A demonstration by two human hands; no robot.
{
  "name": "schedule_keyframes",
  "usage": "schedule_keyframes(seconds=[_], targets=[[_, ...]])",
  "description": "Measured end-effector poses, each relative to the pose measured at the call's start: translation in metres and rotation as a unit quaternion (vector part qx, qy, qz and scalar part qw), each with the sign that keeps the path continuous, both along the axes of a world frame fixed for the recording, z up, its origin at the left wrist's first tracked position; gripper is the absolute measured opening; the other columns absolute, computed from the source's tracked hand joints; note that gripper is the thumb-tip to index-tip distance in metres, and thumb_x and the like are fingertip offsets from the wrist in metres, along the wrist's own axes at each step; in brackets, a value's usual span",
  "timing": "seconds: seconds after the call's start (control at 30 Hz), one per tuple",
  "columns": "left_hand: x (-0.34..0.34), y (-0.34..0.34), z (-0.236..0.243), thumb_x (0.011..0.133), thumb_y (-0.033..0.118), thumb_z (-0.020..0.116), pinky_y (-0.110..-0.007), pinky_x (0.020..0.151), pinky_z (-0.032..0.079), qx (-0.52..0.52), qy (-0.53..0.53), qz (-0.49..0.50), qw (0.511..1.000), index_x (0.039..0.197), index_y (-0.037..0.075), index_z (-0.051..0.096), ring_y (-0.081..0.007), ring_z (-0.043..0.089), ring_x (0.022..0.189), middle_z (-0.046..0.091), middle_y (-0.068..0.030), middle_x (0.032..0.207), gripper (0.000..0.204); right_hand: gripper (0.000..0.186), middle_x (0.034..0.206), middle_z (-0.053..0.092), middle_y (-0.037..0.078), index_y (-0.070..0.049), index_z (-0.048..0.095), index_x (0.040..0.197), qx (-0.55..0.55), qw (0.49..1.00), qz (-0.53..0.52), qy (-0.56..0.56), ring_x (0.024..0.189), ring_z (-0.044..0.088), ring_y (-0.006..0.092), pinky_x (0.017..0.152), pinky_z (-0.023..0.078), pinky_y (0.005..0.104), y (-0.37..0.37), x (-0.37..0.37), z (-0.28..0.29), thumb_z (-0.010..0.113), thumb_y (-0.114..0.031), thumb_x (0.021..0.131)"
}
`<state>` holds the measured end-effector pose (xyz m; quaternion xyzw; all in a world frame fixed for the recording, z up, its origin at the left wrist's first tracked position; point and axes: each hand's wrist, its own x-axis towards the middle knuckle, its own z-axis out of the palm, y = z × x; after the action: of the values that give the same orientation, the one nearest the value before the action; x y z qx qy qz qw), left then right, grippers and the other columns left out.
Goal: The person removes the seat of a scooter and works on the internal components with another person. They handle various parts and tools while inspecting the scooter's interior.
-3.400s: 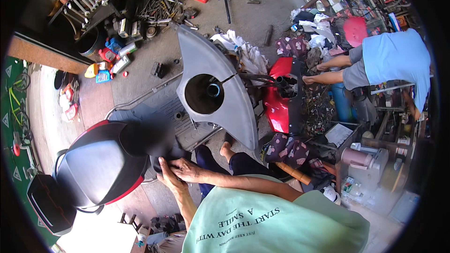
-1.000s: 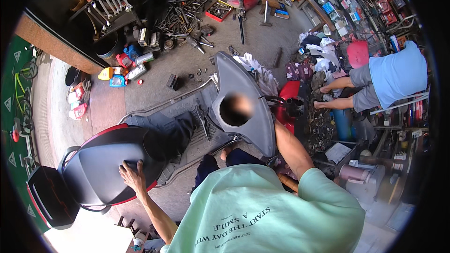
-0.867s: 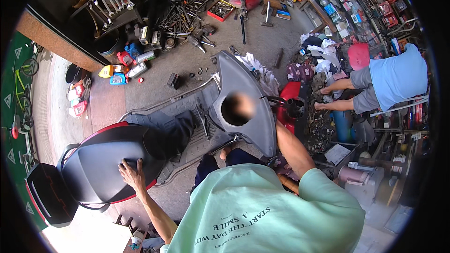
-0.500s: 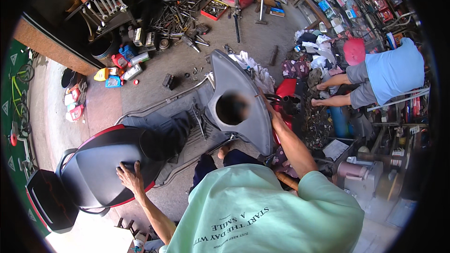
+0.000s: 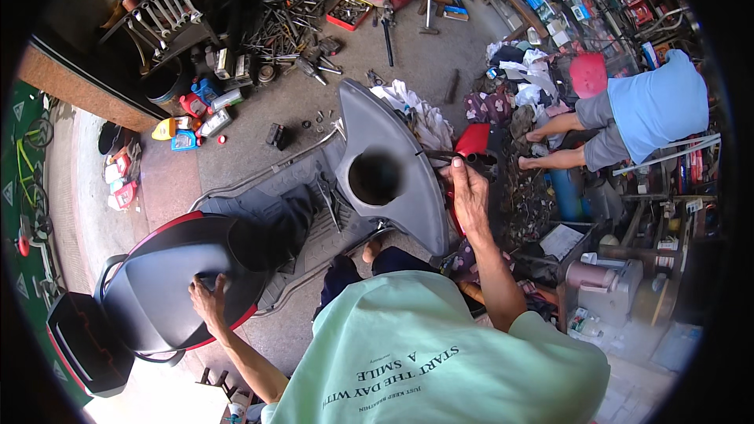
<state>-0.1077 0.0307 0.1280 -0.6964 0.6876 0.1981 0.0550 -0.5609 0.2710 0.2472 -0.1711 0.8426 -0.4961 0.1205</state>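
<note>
A scooter lies across the middle, with a dark seat (image 5: 169, 275) on the left and a grey curved front panel (image 5: 412, 169) on the right. The panel has a round dark opening. My left hand (image 5: 209, 300) rests on the seat, thumb and fingers apart. My right hand (image 5: 471, 198) is closed beside the panel's right edge, thumb uppermost, next to a dark rod-like part (image 5: 441, 155). What its fingers hold is hidden. A red part (image 5: 473, 140) shows just beyond it. Between seat and panel, a dark metal tool (image 5: 328, 200) lies on the grey footboard (image 5: 312, 173).
Wrenches (image 5: 165, 12) hang in a row at the far left; loose tools (image 5: 287, 39) cover the floor beside them. Oil bottles (image 5: 196, 114) stand nearer. On the right, another person in a blue shirt (image 5: 656, 114) bends by cluttered shelves. White cloth (image 5: 416, 110) lies behind the panel.
My right hand has drawn back from the panel's edge and closed, thumb up. My left hand has shifted slightly left on the seat, its fingers more bent. The whole view has moved slightly.
</note>
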Motion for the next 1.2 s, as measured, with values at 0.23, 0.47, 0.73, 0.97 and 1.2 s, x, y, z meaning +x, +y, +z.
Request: schedule_keyframes(seconds=[0.23, 0.47, 0.73, 0.97, 1.2], targets=[[-0.013, -0.002, -0.001, 0.047, 0.045, 0.086, -0.064, 0.102, 0.02, 0.07, -0.031, 0.012, 0.997, 0.145, 0.015, 0.008, -0.0402, 0.009, 0.137, 0.007, -0.0222, 0.149, 0.129, 0.049, 0.105, 0.061, 0.013, 0.001, 0.056, 0.113, -0.002, 0.996, 0.073, 0.044, 0.098, 0.055, 0.0207, 0.088, 0.041, 0.0321, -0.017, 0.018, 0.001, 0.042, -0.042, 0.095], [-0.029, 0.015, -0.019, 0.035, 0.036, 0.091, -0.069, 0.099, 0.016, 0.039, -0.098, 0.006, 0.994, 0.144, 0.014, -0.01, -0.0466, -0.003, 0.136, -0.009, -0.0279, 0.147, 0.15, 0.053, 0.111, 0.055, 0.025, 0.003, 0.049, 0.12, 0.043, 0.986, 0.164, -0.001, 0.106, 0.053, 0.0347, 0.091, 0.04, 0.0382, -0.027, 0.018, 0.013, 0.035, -0.043, 0.096], [-0.022, 0.019, -0.025, 0.029, 0.033, 0.092, -0.068, 0.101, 0.014, 0.005, -0.09, 0.024, 0.996, 0.145, 0.018, -0.008, -0.044, -0.005, 0.137, -0.007, -0.0246, 0.149, 0.154, 0.061, 0.091, 0.063, 0.004, 0.0, 0.063, 0.102, -0.053, 0.978, -0.002, -0.199, 0.081, 0.057, 0.011, 0.074, 0.042, 0.0259, -0.02, -0.015, -0.03, 0.034, -0.053, 0.094], [-0.035, 0.013, -0.025, 0.029, 0.03, 0.091, -0.068, 0.101, 0.014, 0.03, -0.109, 0.048, 0.992, 0.145, 0.022, -0.01, -0.0407, -0.005, 0.138, -0.009, -0.0207, 0.15, 0.153, 0.031, 0.088, 0.061, 0.018, -0.004, 0.061, 0.094, 0.087, 0.964, 0.252, 0.017, 0.087, 0.059, 0.0321, 0.077, 0.045, 0.0386, -0.028, -0.02, -0.057, 0.067, -0.028, 0.075], [-0.034, 0.012, -0.024, 0.037, 0.026, 0.091, -0.064, 0.104, 0.014, 0.036, -0.127, 0.05, 0.99, 0.144, 0.021, -0.014, -0.0403, -0.005, 0.138, -0.013, -0.0206, 0.149, 0.15, 0.031, 0.084, 0.064, 0.023, 0.005, 0.062, 0.089, 0.069, 0.99, 0.112, 0.053, 0.077, 0.065, 0.0331, 0.065, 0.05, 0.0378, -0.036, -0.07, -0.108, 0.061, -0.026, 0.083]])
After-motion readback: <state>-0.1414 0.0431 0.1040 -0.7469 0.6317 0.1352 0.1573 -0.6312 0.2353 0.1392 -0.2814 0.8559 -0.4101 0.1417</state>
